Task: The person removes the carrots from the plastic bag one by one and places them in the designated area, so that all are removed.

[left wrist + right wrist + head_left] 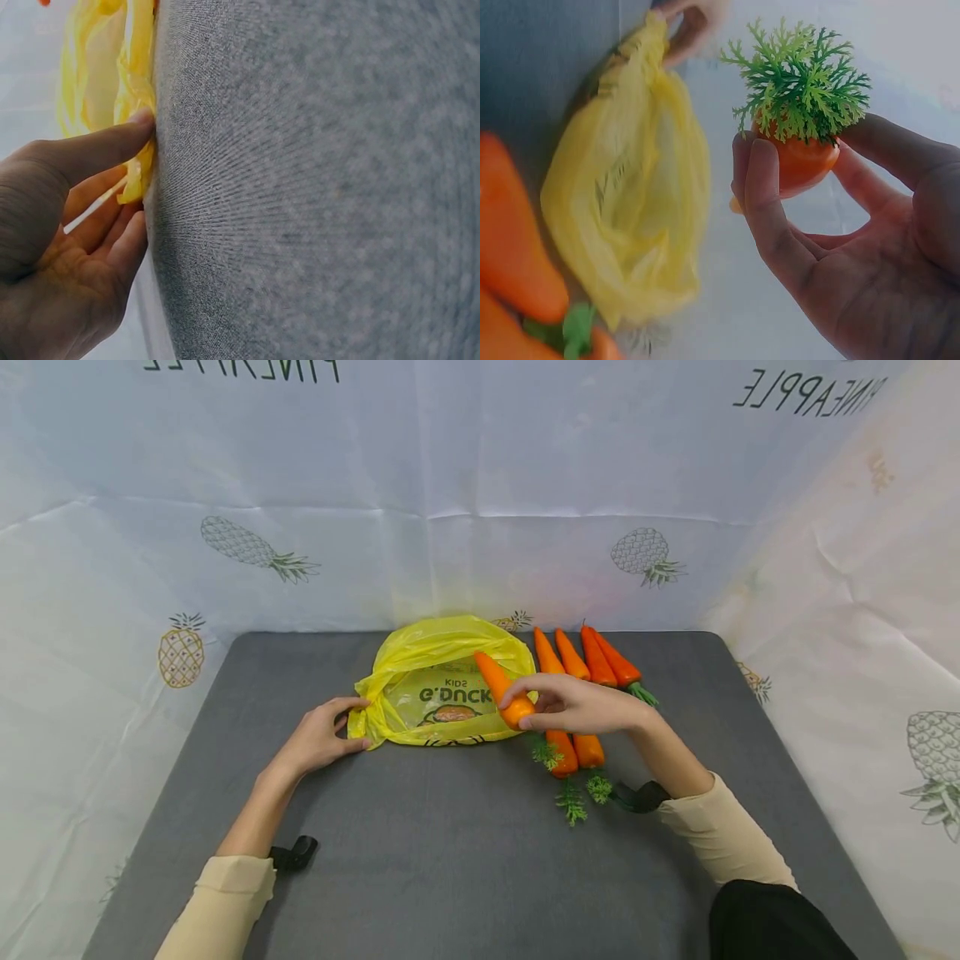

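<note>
One orange plastic carrot (504, 690), pinched in the right hand (577, 703), nears the yellow plastic bag (438, 681) mid-frame; the left hand (322, 739) pinches its corner, and a collapsed mouth could block entry.

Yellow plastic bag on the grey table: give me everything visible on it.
The thin yellow plastic bag lies crumpled and flat on the grey table, near the far edge. It is translucent, printed with "KIDS" and a dark logo, its mouth gaping. The left hand pinches its near-left corner against the table. The right hand holds an orange toy carrot tip-first over its right side.
</note>
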`<action>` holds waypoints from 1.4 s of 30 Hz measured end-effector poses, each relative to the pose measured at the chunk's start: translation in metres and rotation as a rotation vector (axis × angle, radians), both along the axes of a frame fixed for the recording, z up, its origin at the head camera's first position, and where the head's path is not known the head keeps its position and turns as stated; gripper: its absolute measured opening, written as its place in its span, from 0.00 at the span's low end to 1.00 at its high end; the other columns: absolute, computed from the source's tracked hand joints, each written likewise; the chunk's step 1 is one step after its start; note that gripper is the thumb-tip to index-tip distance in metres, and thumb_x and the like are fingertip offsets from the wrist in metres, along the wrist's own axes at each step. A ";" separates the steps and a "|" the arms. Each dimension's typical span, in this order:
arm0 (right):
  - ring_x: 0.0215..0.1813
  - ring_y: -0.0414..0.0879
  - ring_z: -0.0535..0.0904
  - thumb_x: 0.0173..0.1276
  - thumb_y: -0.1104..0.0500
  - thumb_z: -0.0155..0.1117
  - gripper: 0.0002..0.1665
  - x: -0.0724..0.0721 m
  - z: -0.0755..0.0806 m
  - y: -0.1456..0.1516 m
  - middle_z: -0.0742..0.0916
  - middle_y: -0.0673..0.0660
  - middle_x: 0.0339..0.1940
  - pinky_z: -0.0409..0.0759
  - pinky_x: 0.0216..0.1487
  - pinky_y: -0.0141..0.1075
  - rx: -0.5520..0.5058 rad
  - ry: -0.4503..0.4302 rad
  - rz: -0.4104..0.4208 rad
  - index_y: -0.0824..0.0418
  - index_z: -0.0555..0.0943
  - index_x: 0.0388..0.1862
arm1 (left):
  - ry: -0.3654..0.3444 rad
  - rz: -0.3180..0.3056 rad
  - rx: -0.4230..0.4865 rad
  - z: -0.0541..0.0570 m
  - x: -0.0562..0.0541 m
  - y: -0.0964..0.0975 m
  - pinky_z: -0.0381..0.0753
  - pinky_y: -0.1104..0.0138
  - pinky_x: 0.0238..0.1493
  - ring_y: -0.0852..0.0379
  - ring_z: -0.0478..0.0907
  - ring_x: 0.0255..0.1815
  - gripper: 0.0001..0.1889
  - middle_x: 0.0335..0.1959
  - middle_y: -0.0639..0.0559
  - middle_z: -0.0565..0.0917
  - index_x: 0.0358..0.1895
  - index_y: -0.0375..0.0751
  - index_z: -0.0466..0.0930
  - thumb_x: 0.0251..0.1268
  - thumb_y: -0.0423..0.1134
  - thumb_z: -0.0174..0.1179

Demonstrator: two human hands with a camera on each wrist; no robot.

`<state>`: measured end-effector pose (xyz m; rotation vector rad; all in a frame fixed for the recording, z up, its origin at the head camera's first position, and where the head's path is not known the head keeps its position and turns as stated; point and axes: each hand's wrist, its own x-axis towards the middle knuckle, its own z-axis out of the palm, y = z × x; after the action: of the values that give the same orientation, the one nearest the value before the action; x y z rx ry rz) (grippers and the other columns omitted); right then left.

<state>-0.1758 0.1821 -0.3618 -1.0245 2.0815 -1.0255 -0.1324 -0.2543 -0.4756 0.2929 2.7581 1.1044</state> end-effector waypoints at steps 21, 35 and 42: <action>0.34 0.46 0.82 0.84 0.60 0.64 0.21 0.035 -0.028 0.105 0.86 0.62 0.51 0.86 0.40 0.35 0.007 0.050 -0.252 0.61 0.77 0.71 | -0.008 0.018 -0.038 -0.001 0.001 0.000 0.79 0.39 0.77 0.27 0.71 0.80 0.35 0.78 0.28 0.73 0.76 0.35 0.75 0.68 0.34 0.76; 0.23 0.33 0.61 0.84 0.62 0.63 0.19 0.048 -0.060 0.137 0.83 0.62 0.41 0.73 0.25 0.36 0.008 -0.009 -0.269 0.63 0.77 0.69 | 0.004 0.011 -0.040 0.000 0.000 -0.001 0.79 0.38 0.77 0.27 0.71 0.80 0.35 0.78 0.27 0.73 0.76 0.34 0.75 0.67 0.34 0.77; 0.23 0.34 0.62 0.85 0.62 0.62 0.19 0.046 -0.076 0.140 0.79 0.55 0.36 0.72 0.24 0.35 0.025 -0.022 -0.242 0.64 0.77 0.69 | 0.010 0.007 -0.037 0.000 -0.001 0.000 0.79 0.38 0.76 0.26 0.71 0.79 0.35 0.77 0.27 0.74 0.76 0.34 0.76 0.67 0.35 0.77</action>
<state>-0.1298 0.3222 -0.4380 -0.7585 2.2334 -1.1179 -0.1329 -0.2540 -0.4760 0.2854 2.7867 1.0548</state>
